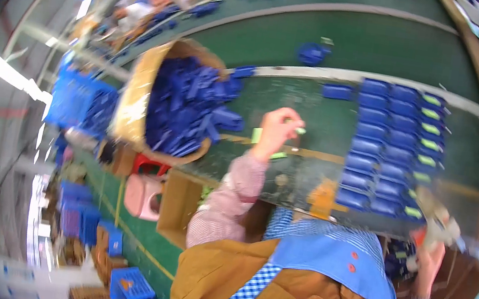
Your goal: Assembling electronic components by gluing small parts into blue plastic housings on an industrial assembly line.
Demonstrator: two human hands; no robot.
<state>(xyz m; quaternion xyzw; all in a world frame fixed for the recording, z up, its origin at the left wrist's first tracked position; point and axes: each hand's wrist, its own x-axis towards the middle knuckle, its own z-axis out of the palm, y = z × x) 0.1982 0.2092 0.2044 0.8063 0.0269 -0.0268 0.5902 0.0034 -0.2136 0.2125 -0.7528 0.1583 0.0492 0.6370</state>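
Over the green worktable (259,180), my left hand (276,133) is closed in a pinch on a small pale green piece (300,131). Two more pale green pieces (256,134) lie just below it and to its side. At the right, my right hand (431,257) is wrapped round a whitish gun-shaped tool (442,224) with an orange part, smeared by motion. Its narrow end points toward the near end of three columns of flat blue plastic pieces (366,147). Pale green pieces (430,129) sit on the rightmost column.
A large carton (136,94) heaped with blue pieces stands at the table's left. One blue piece (337,92) lies apart from the columns. Beyond a pale rail is a green belt with a round blue object (312,54). A pink stool (142,197) and open carton (178,205) stand below.
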